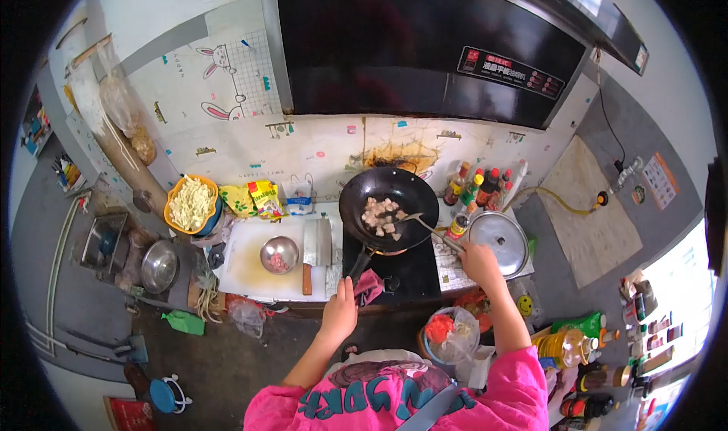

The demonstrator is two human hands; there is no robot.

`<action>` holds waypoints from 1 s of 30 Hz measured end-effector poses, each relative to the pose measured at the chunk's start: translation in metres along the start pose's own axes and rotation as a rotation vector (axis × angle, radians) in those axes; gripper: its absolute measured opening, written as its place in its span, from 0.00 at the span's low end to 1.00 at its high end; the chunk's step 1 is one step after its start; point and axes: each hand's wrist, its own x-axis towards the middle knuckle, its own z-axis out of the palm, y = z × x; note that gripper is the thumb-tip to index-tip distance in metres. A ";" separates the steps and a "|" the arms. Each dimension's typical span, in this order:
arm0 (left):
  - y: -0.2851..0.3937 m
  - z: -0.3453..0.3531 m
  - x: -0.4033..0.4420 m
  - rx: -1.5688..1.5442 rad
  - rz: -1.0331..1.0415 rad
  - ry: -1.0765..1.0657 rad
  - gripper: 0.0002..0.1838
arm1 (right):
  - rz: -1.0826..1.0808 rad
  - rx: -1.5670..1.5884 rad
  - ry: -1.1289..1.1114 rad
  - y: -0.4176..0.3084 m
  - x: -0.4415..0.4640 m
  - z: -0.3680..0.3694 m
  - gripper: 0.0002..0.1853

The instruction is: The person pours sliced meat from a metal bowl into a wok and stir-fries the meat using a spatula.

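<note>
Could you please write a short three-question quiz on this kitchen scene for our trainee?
1. What do the left hand and the right hand each hold?
2. True or false: in the picture, the cleaver lies to the right of the small metal bowl.
3. Fill in: in the picture, the metal lid is to the ___ of the wok.

Key:
1. Left, the wok's handle; right, a spatula.
2. True.
3. Right.

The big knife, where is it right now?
In the head view, the big knife lies left of the black wok, at the right edge of the white cutting board, beside the metal bowl.
</note>
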 end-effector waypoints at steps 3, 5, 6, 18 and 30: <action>0.000 0.000 -0.001 0.001 -0.008 -0.006 0.38 | 0.006 0.059 0.004 -0.008 -0.021 -0.008 0.15; -0.001 0.002 -0.001 0.007 0.001 -0.002 0.38 | 0.002 0.084 0.004 -0.010 -0.028 0.000 0.15; -0.001 0.003 -0.001 0.010 0.006 0.000 0.38 | 0.001 0.097 0.004 -0.010 -0.032 0.004 0.15; 0.002 0.001 0.000 0.015 -0.011 -0.020 0.38 | 0.026 0.237 0.079 0.004 -0.025 0.081 0.15; 0.002 0.000 -0.001 0.012 -0.008 -0.007 0.38 | 0.136 0.474 0.094 0.003 -0.034 0.068 0.16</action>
